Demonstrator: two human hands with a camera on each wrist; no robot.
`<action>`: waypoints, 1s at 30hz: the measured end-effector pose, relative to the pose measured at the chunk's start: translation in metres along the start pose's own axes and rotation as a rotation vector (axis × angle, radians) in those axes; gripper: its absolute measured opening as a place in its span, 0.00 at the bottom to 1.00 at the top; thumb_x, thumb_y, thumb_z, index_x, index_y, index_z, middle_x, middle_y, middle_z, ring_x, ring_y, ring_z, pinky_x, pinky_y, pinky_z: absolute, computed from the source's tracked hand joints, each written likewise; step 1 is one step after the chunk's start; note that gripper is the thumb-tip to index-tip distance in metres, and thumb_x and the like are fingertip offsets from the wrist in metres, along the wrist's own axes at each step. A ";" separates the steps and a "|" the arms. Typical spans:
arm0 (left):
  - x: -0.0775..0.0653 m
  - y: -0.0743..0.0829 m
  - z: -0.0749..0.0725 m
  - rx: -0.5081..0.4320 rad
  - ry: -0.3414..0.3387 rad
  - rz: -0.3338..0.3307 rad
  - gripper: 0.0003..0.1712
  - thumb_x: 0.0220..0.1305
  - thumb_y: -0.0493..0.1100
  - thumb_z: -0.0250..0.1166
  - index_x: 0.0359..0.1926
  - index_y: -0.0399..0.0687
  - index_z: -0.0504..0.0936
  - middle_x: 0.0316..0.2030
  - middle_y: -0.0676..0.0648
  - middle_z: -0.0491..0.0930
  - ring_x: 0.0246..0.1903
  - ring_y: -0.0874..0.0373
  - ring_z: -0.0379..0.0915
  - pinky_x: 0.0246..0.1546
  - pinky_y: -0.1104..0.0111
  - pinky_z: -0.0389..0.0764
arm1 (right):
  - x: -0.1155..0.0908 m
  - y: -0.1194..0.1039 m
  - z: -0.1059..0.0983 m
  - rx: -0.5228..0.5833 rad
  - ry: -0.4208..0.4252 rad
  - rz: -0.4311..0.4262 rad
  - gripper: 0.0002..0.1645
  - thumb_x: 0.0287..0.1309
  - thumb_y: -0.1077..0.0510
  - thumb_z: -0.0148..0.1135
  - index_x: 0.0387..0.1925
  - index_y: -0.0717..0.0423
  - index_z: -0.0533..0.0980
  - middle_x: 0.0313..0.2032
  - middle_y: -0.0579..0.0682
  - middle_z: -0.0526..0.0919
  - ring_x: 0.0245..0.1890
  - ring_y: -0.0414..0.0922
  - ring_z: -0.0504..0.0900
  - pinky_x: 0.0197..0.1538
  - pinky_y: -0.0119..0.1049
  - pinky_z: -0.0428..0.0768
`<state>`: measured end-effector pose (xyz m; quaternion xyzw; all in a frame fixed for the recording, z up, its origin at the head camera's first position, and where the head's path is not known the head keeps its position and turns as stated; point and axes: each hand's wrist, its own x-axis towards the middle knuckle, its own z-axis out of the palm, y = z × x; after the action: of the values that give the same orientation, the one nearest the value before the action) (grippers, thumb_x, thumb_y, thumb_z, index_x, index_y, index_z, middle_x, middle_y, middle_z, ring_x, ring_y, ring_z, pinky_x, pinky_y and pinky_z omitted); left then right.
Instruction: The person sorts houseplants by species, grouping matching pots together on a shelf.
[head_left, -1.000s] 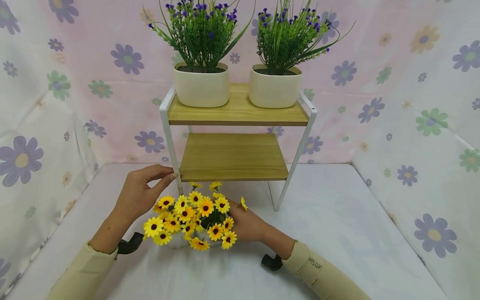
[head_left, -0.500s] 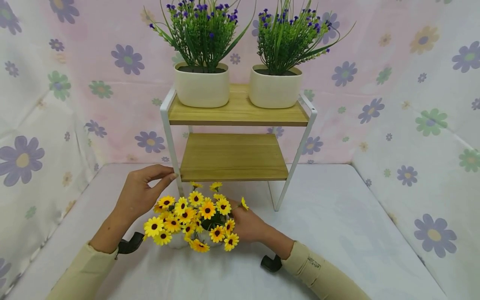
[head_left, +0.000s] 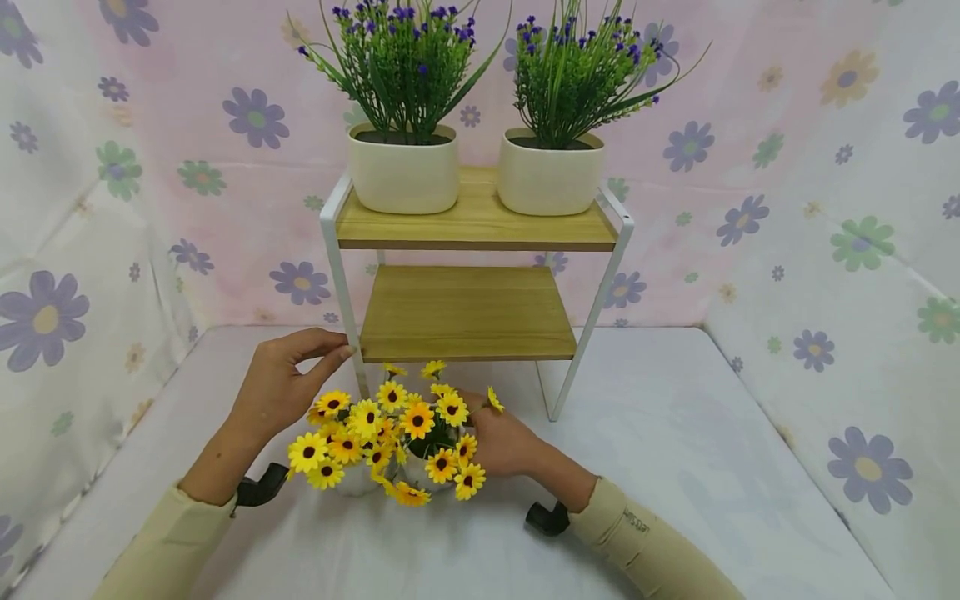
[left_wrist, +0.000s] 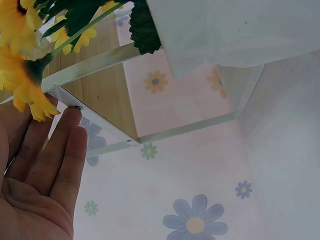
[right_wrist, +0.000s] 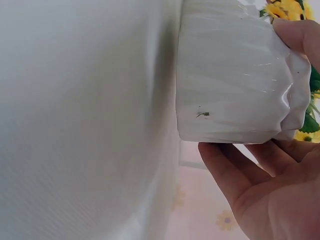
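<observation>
In the head view my left hand [head_left: 281, 379] holds the white left leg [head_left: 341, 287] of a two-tier shelf [head_left: 468, 312] between thumb and fingers. Its long fingers [left_wrist: 75, 145] reach behind the frame in the left wrist view. Two white flowerpots of yellow daisy-like flowers stand side by side before the shelf, the left pot [head_left: 356, 479] and the right pot [head_left: 420, 473], partly hidden under blooms. My right hand [head_left: 506, 437] grips the right flowerpot [right_wrist: 230, 75], thumb on one side, fingers on the other; the pot's base lies close along the white tablecloth.
On the top shelf board [head_left: 480, 229] stand two cream planters, the left planter [head_left: 405, 179] and the right planter [head_left: 551, 179], with purple-flowered plants. Flower-printed fabric [head_left: 247, 208] walls the back and sides. A white cloth [head_left: 675, 450] covers the table.
My right hand has shifted slightly to the right with the right flowerpot, and its flowers have moved and tilted along. The left hand, shelf and left flowerpot stay in place.
</observation>
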<state>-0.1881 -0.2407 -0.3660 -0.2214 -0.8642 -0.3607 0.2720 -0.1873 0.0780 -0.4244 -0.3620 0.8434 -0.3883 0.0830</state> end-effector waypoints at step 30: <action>0.001 0.001 -0.001 -0.004 0.000 0.009 0.09 0.70 0.34 0.72 0.47 0.48 0.93 0.40 0.52 0.92 0.44 0.69 0.84 0.49 0.88 0.72 | -0.025 -0.033 -0.064 0.039 0.131 0.017 0.52 0.52 0.47 0.82 0.75 0.52 0.68 0.68 0.48 0.77 0.67 0.51 0.78 0.68 0.54 0.78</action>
<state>-0.1880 -0.2406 -0.3647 -0.2258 -0.8625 -0.3611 0.2733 -0.1784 0.1186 -0.3603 -0.3271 0.8423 -0.4268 0.0379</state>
